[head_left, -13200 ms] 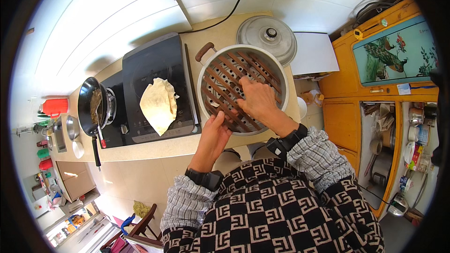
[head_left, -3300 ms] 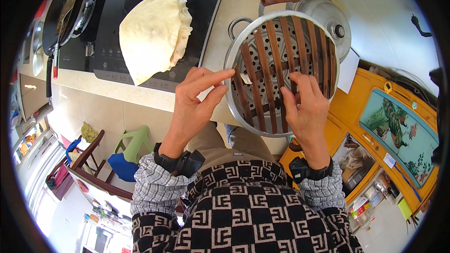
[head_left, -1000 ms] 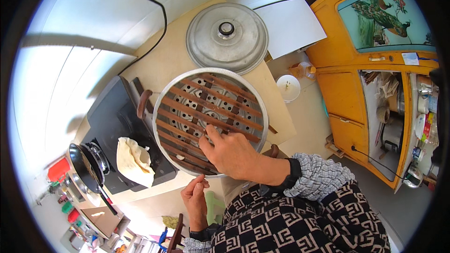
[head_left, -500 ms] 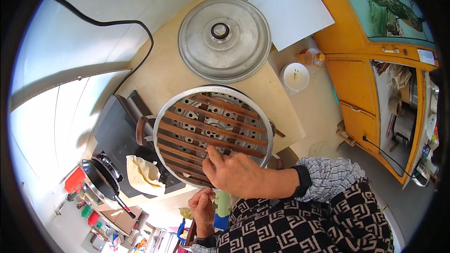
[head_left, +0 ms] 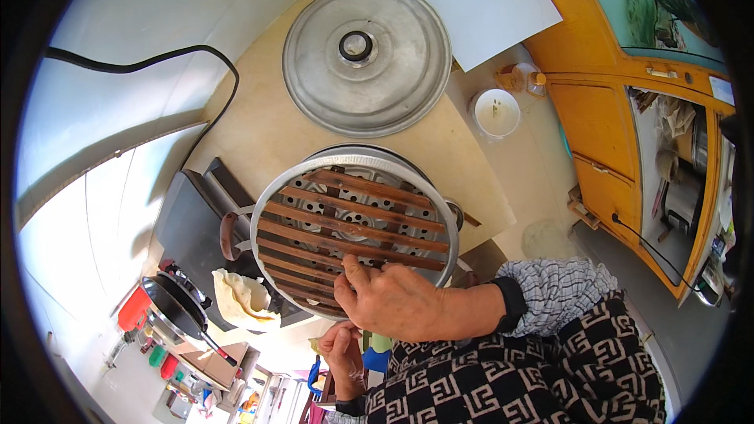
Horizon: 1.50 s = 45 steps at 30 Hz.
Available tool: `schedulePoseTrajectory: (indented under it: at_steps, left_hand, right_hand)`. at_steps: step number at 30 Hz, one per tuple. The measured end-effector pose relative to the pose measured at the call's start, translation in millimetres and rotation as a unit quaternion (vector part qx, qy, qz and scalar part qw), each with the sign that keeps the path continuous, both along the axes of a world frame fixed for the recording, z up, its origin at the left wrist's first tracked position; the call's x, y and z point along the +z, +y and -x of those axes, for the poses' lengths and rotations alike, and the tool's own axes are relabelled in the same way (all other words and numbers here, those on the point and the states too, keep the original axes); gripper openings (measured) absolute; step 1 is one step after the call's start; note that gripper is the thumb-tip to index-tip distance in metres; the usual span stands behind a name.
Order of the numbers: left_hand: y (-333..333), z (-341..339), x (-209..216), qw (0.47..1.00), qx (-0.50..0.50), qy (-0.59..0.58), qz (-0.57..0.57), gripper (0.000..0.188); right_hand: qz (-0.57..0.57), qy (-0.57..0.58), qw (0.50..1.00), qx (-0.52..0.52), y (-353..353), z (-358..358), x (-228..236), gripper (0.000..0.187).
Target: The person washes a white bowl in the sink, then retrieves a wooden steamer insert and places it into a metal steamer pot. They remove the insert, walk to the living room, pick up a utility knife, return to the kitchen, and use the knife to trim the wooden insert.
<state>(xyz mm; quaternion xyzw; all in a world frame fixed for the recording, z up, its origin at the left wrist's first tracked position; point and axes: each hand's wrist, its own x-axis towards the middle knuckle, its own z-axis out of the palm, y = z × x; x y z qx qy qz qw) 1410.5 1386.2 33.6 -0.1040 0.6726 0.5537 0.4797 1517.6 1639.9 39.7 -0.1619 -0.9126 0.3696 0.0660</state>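
A round metal steamer tray with punched holes holds a wooden slatted rack. My right hand lies over the near part of the rack, its fingers bent and their tips against a slat. Whatever is under those fingertips is hidden. Just below the tray's near rim, my left hand is closed, thumb and fingers pressed together. What it pinches, if anything, does not show clearly. A brown side handle sticks out left of the tray. Behind it, a large metal lid with a black ring knob rests on the counter.
On the left, a dark cooktop reaches under the tray, with a pale, folded, dough-like piece at its near edge. A frying pan is beyond that. A white bowl stands on the right, near a yellow cabinet.
The whole view has shifted slightly, so the lid and tray sit a little farther left. Both hands keep nearly the same places at the rack and the near rim.
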Motion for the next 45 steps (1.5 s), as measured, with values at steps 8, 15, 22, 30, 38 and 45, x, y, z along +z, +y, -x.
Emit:
schedulePoseTrajectory:
  at_steps: [8,15,22,30,38,45]
  left_hand:
    - [1.8,1.7,2.9,0.999,-0.025,0.019,0.0,0.028]
    - [-1.0,3.1,1.2,0.999,-0.027,0.022,-0.01,0.027]
    - [1.6,-4.2,1.7,0.999,-0.017,0.033,-0.037,0.028]
    - [-5.0,-13.9,0.2,0.996,-0.025,0.034,-0.084,0.033]
    - [-4.3,-23.7,7.6,0.993,-0.045,0.042,-0.105,0.045]
    - [-5.8,-29.7,7.8,0.992,-0.051,0.048,-0.11,0.051]
  right_hand:
    - [-0.007,0.018,1.0,-0.012,-1.6,1.0,-1.1,0.04]
    - [-0.023,0.009,1.0,0.002,-1.0,0.2,-0.7,0.04]
    - [-0.04,-0.016,0.999,0.0,-4.8,-1.9,1.8,0.03]
    - [-0.053,-0.026,0.998,-0.005,-9.4,-4.7,2.4,0.033]
    - [-0.066,-0.022,0.997,-0.024,-13.4,-3.8,2.2,0.026]
    - [-0.062,-0.049,0.997,-0.024,-16.0,-4.4,2.2,0.022]
